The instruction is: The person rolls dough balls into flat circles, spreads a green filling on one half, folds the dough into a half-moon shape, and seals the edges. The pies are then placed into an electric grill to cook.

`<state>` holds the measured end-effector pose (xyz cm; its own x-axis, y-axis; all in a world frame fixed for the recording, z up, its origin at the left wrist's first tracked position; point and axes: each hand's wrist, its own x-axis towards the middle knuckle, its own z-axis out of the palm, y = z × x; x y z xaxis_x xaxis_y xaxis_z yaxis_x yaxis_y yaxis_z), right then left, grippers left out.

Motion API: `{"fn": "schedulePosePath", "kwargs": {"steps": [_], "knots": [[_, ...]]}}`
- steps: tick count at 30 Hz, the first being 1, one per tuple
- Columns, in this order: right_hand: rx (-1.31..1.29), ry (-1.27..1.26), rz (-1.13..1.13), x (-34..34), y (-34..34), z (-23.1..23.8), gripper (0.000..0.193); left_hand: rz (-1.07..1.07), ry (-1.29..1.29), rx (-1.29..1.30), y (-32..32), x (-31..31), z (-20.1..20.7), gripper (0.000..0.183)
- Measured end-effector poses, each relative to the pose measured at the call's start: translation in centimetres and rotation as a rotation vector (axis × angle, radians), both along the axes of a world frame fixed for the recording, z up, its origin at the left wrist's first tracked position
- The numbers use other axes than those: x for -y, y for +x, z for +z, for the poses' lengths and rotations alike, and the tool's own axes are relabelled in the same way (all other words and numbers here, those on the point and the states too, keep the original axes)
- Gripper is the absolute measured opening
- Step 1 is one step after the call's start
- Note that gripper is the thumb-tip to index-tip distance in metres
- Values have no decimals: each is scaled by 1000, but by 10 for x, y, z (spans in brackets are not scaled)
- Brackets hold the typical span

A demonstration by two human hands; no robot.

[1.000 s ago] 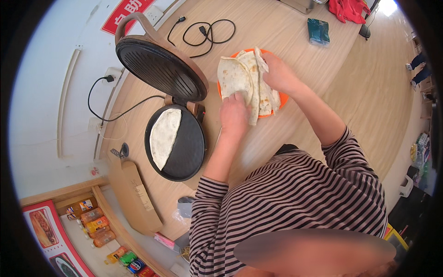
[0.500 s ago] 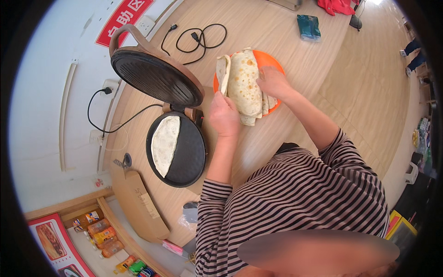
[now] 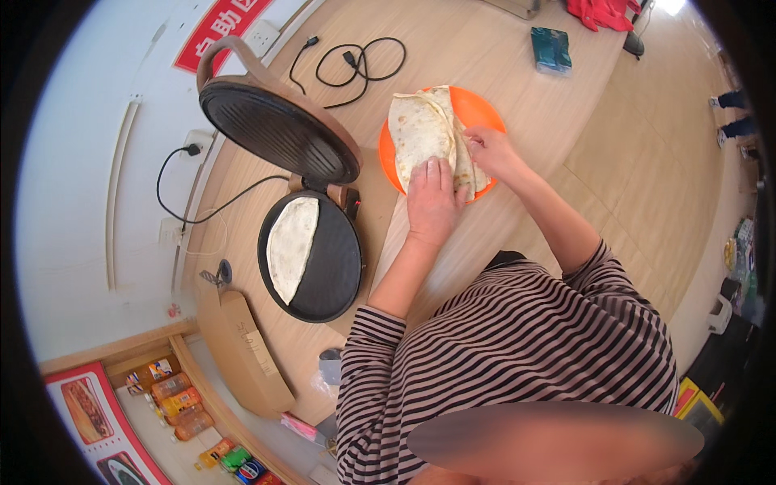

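Note:
Folded flatbreads (image 3: 419, 128) lie on an orange plate (image 3: 475, 105), pale with light brown spots. My left hand (image 3: 432, 198) rests on the lower part of the top flatbread, its fingers stretched out flat. At the plate's right side, the fingers of my right hand (image 3: 495, 153) pinch the edge of a folded flatbread. To the left, a round electric griddle (image 3: 333, 259) stands with its ridged lid (image 3: 279, 129) raised. A half-moon filled flatbread (image 3: 292, 246) covers the left half of its lower pan.
Black power cords (image 3: 360, 69) lie on the table beyond the griddle. A dark green packet (image 3: 551, 50) sits at the far right, near red cloth (image 3: 602, 12). Nearer are a cardboard box (image 3: 242, 347) and a shelf of drink bottles (image 3: 182, 404).
The spotted flatbread has been folded over, so a paler face shows on top. My left hand has moved right onto it; my right hand remains at the plate's right side.

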<state>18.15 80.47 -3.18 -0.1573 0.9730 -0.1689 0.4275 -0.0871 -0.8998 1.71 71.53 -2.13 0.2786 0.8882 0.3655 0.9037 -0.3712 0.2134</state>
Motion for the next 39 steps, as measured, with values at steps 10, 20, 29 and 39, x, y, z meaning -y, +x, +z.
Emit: {"fn": "schedulePosePath", "kwargs": {"steps": [10, 20, 29, 39], "knots": [[-39, 375, 231, 64, -27, 79, 21, 281, 53, 33, -85, 108, 80, 48], [-24, 488, 746, 107, -106, 131, 20, 1016, -262, 187, -319, 141, 99, 27], [19, 466, 885, 128, -140, 144, 21, 627, -159, 129, -307, 102, 57, 31], [64, 492, 866, 118, -137, 132, 21, 571, -252, 7, -274, 93, 59, 26]]}}
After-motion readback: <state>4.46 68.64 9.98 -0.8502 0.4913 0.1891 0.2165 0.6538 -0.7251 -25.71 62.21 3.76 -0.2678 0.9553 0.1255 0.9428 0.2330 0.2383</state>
